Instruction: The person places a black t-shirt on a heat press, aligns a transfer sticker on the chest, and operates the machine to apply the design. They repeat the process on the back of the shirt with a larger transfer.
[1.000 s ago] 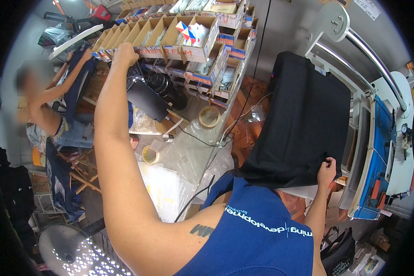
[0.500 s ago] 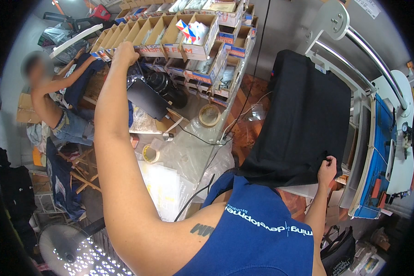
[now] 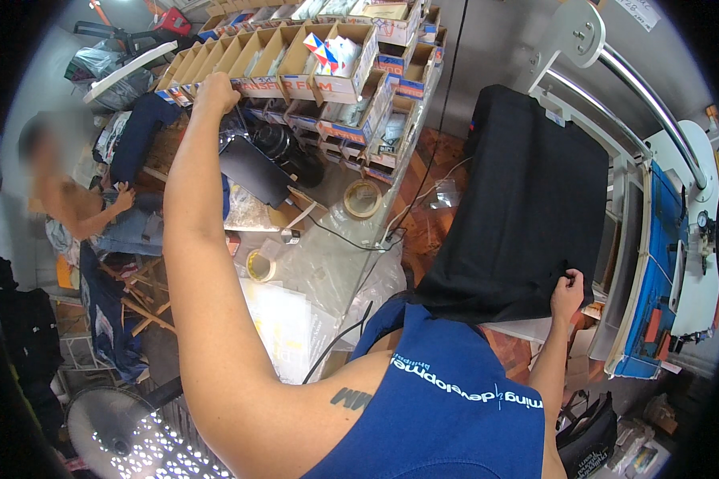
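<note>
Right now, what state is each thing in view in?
Left grip: curled at the edge of the divided box; hold unclear.
Right grip: curled on the black cloth, apparently pinching it.
Divided box: open-topped, packets at its right end.
Black cloth: spread out, mostly smooth.
Farther tape roll: lying flat.
White sheets: lying flat.
Fan: spinning unclear.

Clear plastic sheeting covered much of the table, whose right edge ran beside a reddish-brown floor. Toward its far end, cardboard boxes stood stacked in rows. One tape roll lay near the right edge; a second rested farther left, just beyond white sheets near the near end. A small clear packet lay on the floor. Black cloth covered a flat bed, its pale near edge showing.
</note>
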Demonstrator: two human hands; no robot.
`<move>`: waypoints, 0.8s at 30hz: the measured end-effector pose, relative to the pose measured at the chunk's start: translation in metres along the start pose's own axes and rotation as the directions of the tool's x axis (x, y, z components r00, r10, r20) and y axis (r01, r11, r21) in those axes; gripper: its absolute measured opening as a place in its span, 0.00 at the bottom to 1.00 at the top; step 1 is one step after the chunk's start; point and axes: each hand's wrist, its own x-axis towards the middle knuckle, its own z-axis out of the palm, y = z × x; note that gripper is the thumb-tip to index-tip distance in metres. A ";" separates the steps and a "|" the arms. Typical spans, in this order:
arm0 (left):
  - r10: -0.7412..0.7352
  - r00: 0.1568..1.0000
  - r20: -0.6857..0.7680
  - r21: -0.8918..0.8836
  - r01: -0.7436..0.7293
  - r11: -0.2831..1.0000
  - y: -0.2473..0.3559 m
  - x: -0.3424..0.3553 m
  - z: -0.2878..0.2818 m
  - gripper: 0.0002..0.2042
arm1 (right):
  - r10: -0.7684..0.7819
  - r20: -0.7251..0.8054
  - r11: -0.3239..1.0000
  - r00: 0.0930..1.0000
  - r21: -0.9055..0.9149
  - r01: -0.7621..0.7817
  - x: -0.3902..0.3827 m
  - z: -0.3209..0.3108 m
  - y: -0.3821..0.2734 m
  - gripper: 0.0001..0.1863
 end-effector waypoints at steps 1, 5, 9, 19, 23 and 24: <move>0.000 1.000 -0.003 0.009 0.000 1.000 0.000 0.000 0.000 0.18 | 0.006 0.003 1.000 1.000 0.001 -0.006 0.000 0.000 0.000 0.10; -0.006 1.000 -0.012 -0.008 0.006 1.000 0.000 -0.002 0.003 0.17 | -0.019 -0.003 1.000 1.000 -0.016 0.019 0.000 0.000 0.000 0.10; 0.011 0.999 -0.034 -0.004 -0.011 1.000 -0.001 -0.004 0.004 0.17 | -0.024 0.002 1.000 1.000 -0.015 0.024 0.001 0.001 0.004 0.10; -0.008 1.000 0.006 -0.003 0.008 1.000 0.002 -0.003 0.001 0.16 | -0.006 0.009 1.000 1.000 0.013 0.006 0.000 0.000 0.003 0.10; 0.023 0.999 -0.030 0.008 -0.023 1.000 -0.002 0.000 0.007 0.16 | -0.019 0.003 1.000 1.000 -0.011 0.019 0.000 0.001 0.004 0.10; 0.023 0.999 -0.036 0.005 -0.023 1.000 -0.003 0.003 0.011 0.16 | 0.000 0.012 1.000 1.000 -0.006 0.000 0.000 0.002 0.004 0.10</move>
